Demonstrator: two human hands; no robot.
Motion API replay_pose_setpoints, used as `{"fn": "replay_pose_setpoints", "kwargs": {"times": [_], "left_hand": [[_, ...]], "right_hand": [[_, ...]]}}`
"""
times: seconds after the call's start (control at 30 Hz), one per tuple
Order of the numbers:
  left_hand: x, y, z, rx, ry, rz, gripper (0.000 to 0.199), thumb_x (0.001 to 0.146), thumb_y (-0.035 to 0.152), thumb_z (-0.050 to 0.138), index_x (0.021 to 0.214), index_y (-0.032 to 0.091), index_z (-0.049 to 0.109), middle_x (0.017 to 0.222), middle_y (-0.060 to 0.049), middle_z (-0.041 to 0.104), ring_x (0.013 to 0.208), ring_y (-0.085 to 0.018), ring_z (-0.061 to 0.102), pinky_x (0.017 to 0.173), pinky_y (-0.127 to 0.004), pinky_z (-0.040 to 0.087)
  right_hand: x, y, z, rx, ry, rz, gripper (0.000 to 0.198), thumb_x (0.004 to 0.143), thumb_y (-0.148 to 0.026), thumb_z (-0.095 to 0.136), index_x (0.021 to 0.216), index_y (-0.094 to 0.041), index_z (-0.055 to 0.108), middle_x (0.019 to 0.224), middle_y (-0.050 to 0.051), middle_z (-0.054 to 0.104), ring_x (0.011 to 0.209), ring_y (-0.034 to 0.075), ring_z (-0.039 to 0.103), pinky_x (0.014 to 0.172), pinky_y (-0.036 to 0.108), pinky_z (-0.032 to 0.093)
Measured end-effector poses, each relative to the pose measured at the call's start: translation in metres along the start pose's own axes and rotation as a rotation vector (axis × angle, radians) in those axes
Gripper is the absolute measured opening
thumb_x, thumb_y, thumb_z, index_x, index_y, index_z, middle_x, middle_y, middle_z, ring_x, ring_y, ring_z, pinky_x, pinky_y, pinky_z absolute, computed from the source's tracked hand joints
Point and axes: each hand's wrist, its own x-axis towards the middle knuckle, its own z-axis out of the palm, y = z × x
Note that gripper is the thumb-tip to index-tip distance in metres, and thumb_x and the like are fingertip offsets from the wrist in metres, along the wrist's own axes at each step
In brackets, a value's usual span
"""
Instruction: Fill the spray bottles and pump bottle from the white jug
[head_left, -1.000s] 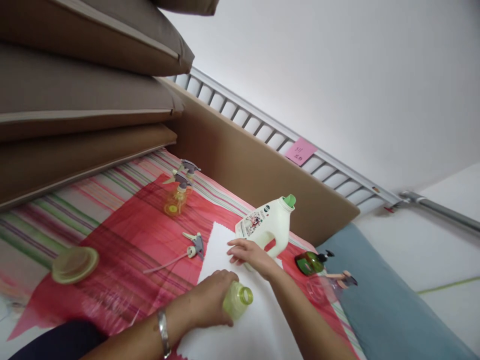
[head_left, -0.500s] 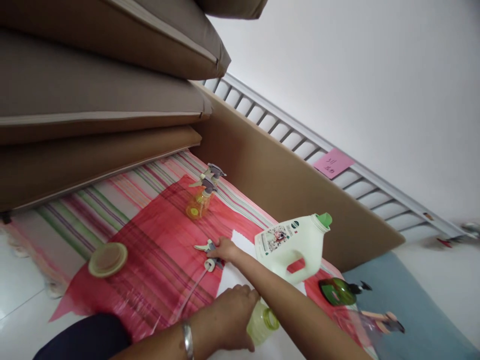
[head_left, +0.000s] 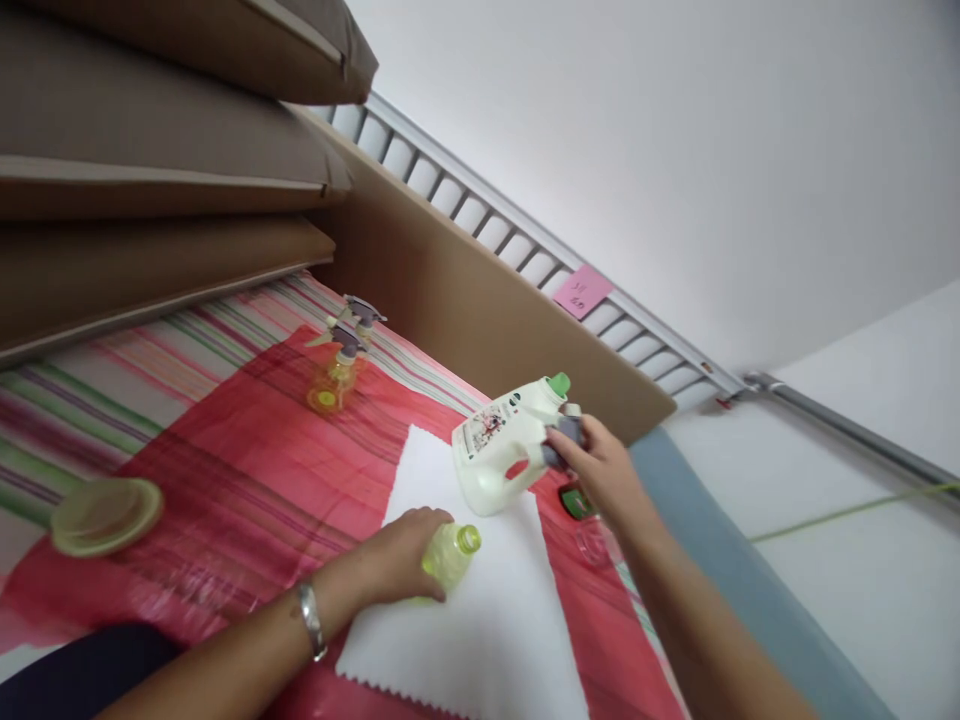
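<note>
My left hand (head_left: pixel 412 555) is wrapped round a translucent yellow-green bottle (head_left: pixel 452 553), tilted over the white cloth (head_left: pixel 480 640). The bottle's uncapped neck points up and right. Raised at the right, my right hand (head_left: pixel 602 465) grips a grey-and-white trigger spray head (head_left: pixel 564 435); its dip tube cannot be made out. Just behind the spray head stands a pale green jug (head_left: pixel 487 450) with a green cap, printed label and moulded handle. Whether the spray head touches the jug, I cannot tell.
Orange spray bottles (head_left: pixel 334 385) stand at the back left. A round pale lid (head_left: pixel 106 515) lies at the left on red plastic sheeting (head_left: pixel 247 480). A dark green bottle (head_left: pixel 576 502) is partly hidden by my right arm. Brown cushions (head_left: pixel 165 170) overhang the left; a brown board (head_left: pixel 480 290) borders the back.
My right hand has lifted the spray head off the red sheet and carried it right, past the jug. My left hand still holds the bottle. The view has shifted right.
</note>
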Motion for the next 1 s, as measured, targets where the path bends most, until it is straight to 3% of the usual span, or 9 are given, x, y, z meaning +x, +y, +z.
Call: {"fn": "replay_pose_setpoints", "kwargs": {"times": [0.13,0.27,0.47,0.7,0.83,1.0], "left_hand": [[0.0,0.001,0.0,-0.016,0.008,-0.013,0.074,0.048,0.03,0.078,0.117,0.022,0.051,0.119,-0.007,0.054,0.111,-0.028,0.048,0.097,-0.037,0.035],[-0.002,0.008,-0.001,0.001,0.009,-0.014,0.07,0.05,0.026,0.076,0.116,0.021,0.051,0.118,-0.007,0.055,0.111,-0.028,0.048,0.096,-0.038,0.036],[-0.003,0.008,0.0,0.022,0.024,-0.006,0.073,0.051,0.028,0.076,0.118,0.019,0.05,0.12,-0.009,0.054,0.112,-0.028,0.048,0.097,-0.038,0.035],[0.002,-0.002,0.002,0.033,0.006,0.012,0.077,0.049,0.035,0.078,0.12,0.02,0.049,0.121,-0.009,0.054,0.112,-0.028,0.048,0.096,-0.036,0.036],[0.003,-0.008,0.005,0.053,0.014,0.018,0.082,0.048,0.038,0.079,0.122,0.021,0.048,0.122,-0.009,0.053,0.114,-0.028,0.047,0.097,-0.036,0.034],[0.004,-0.011,0.007,0.064,0.023,0.027,0.082,0.047,0.037,0.079,0.122,0.023,0.047,0.122,-0.009,0.053,0.114,-0.028,0.046,0.097,-0.037,0.035]], "right_hand": [[-0.058,0.001,-0.06,0.099,0.005,0.047,0.026,0.078,-0.046,0.053,0.08,-0.02,0.051,0.06,-0.003,0.054,0.051,0.013,0.049,0.046,0.023,0.039],[-0.085,-0.007,-0.073,0.008,0.036,-0.035,0.023,0.08,-0.044,0.052,0.076,-0.021,0.048,0.059,-0.004,0.048,0.052,0.012,0.045,0.046,0.023,0.037],[-0.085,-0.024,-0.064,-0.275,0.05,-0.215,0.02,0.083,-0.041,0.049,0.075,-0.022,0.048,0.063,-0.004,0.05,0.053,0.011,0.045,0.05,0.022,0.035],[-0.086,-0.051,-0.057,-0.393,0.025,-0.397,0.017,0.085,-0.038,0.048,0.089,-0.022,0.052,0.07,-0.001,0.055,0.057,0.013,0.05,0.052,0.023,0.035],[-0.085,-0.053,-0.038,-0.402,-0.086,-0.367,0.016,0.084,-0.037,0.048,0.082,-0.022,0.051,0.068,-0.001,0.056,0.058,0.014,0.051,0.052,0.024,0.033],[-0.081,-0.035,0.012,-0.255,-0.31,-0.22,0.016,0.079,-0.032,0.055,0.07,-0.021,0.046,0.067,-0.003,0.056,0.062,0.014,0.051,0.054,0.024,0.032]]}}
